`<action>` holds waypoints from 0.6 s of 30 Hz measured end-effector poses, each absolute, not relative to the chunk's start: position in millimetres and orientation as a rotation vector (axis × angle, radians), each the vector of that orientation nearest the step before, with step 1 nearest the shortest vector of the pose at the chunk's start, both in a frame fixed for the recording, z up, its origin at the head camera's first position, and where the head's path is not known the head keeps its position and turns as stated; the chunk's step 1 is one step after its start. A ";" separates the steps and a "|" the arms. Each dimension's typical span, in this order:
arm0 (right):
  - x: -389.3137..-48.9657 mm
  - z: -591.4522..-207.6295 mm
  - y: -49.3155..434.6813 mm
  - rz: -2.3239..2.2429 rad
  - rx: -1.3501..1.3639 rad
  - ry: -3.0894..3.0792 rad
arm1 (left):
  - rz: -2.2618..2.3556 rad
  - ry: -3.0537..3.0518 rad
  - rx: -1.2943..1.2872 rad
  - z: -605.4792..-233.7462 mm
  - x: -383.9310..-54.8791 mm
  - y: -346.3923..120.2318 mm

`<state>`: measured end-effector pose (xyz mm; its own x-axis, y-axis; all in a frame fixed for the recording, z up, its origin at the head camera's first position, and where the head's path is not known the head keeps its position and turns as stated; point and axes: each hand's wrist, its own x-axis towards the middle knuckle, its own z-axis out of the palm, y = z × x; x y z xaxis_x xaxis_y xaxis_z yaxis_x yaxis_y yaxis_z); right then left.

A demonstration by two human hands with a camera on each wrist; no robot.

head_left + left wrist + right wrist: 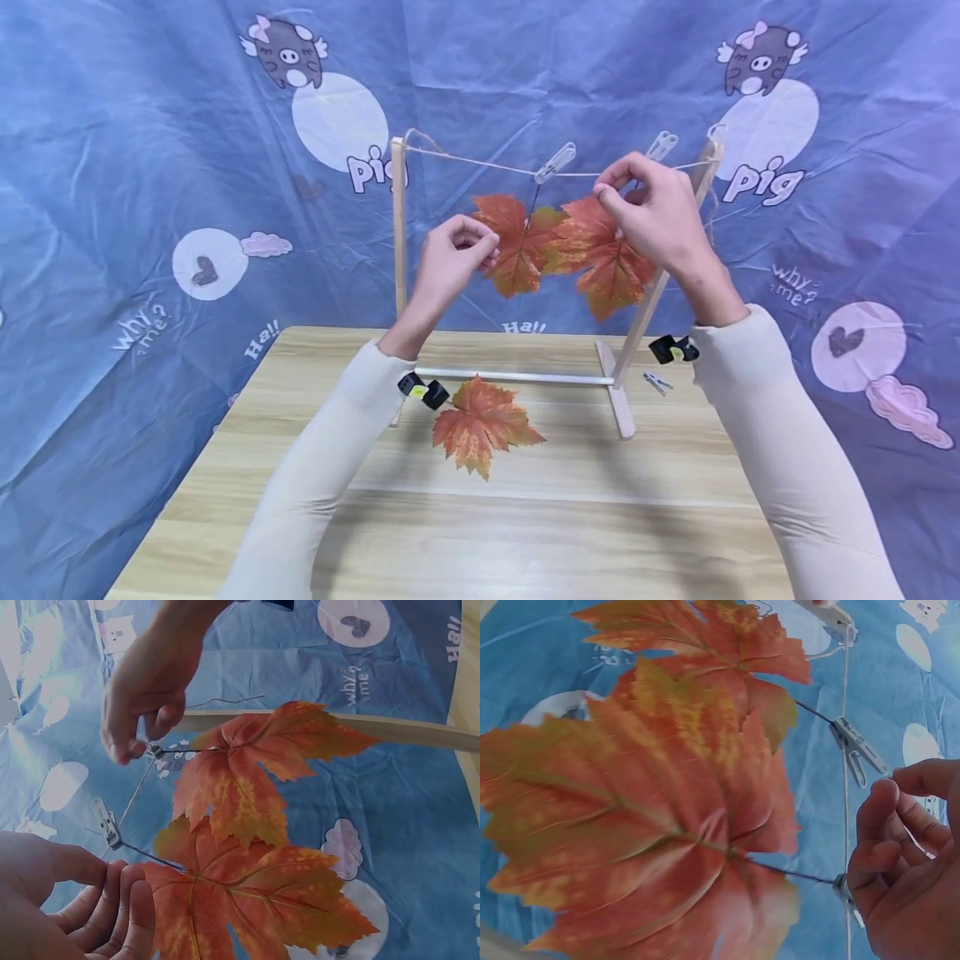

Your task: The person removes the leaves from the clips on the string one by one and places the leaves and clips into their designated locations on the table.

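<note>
Two orange-red artificial maple leaves, a left one point(519, 254) and a right one point(609, 271), hang by dark stems from a string point(480, 161). A pale clothespin point(555, 163) grips the left leaf's stem; a second clothespin point(662, 147), partly behind my right hand, holds the other. My left hand point(453, 254) is beside the left leaf, fingers loosely bent, thumb near the fingertips, with nothing visible between them. Just in front of the string, my right hand point(652, 212) has loosely curled fingers; the right wrist view shows the fingers point(877, 806) apart from both clothespins.
The string runs between two posts of a wooden stand point(399, 225), joined low down by a bar point(517, 377). On the wooden table point(525, 542) lie another maple leaf point(486, 427), near my left wrist, and a loose clothespin point(658, 383) right of the stand. Behind hangs a blue patterned cloth point(187, 150).
</note>
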<state>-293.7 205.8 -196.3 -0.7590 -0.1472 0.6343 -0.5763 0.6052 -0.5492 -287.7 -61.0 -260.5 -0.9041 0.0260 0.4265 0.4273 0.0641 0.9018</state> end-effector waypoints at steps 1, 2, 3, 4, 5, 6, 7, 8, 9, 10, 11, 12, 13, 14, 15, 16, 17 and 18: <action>-294.3 -193.6 205.2 1.049 0.565 -2.301 | -1.907 -2.047 -0.457 -258.4 -289.5 -57.9; -295.3 -190.9 204.5 1.060 0.559 -2.310 | -1.900 -2.049 -0.453 -256.2 -291.1 -55.2; -296.6 -188.0 203.6 1.068 0.554 -2.322 | -1.898 -2.048 -0.452 -254.2 -292.9 -52.6; -298.0 -185.0 202.6 1.075 0.549 -2.334 | -1.896 -2.050 -0.449 -252.0 -294.2 -50.4; -299.5 -181.9 201.5 1.081 0.541 -2.350 | -1.890 -2.059 -0.442 -249.7 -294.9 -48.5; -301.0 -178.6 200.2 1.084 0.531 -2.366 | -1.884 -2.066 -0.436 -247.4 -295.7 -46.5; -302.5 -175.2 198.7 1.083 0.522 -2.383 | -1.876 -2.072 -0.432 -245.5 -296.8 -44.7; -303.7 -171.9 197.0 1.083 0.510 -2.405 | -1.864 -2.077 -0.433 -243.7 -297.9 -42.9; -304.8 -168.7 195.1 1.072 0.499 -2.430 | -1.849 -2.083 -0.434 -242.2 -298.9 -41.3; -305.8 -165.7 192.8 1.064 0.491 -2.454 | -1.824 -2.092 -0.434 -240.7 -299.7 -39.6; -306.8 -162.9 190.4 1.051 0.483 -2.477 | -1.792 -2.099 -0.433 -239.4 -300.6 -38.0; -307.7 -160.2 188.0 1.039 0.477 -2.500 | -1.764 -2.100 -0.435 -238.2 -301.6 -36.3; -308.6 -157.8 185.5 1.028 0.471 -2.524 | -1.737 -2.100 -0.432 -237.2 -302.6 -34.6; -309.2 -156.0 183.4 1.023 0.463 -2.549 | -1.709 -2.102 -0.425 -236.2 -303.6 -32.9; -309.8 -154.4 181.5 1.021 0.456 -2.573 | -1.687 -2.103 -0.419 -235.5 -304.7 -31.0; -310.5 -153.0 179.8 1.018 0.448 -2.598 | -1.667 -2.105 -0.414 -234.7 -305.7 -29.0; -311.1 -152.0 178.6 1.015 0.442 -2.622 | -1.653 -2.107 -0.409 -234.1 -306.8 -26.9; -311.6 -151.4 177.7 1.016 0.436 -2.646 | -1.644 -2.107 -0.409 -233.8 -308.2 -24.9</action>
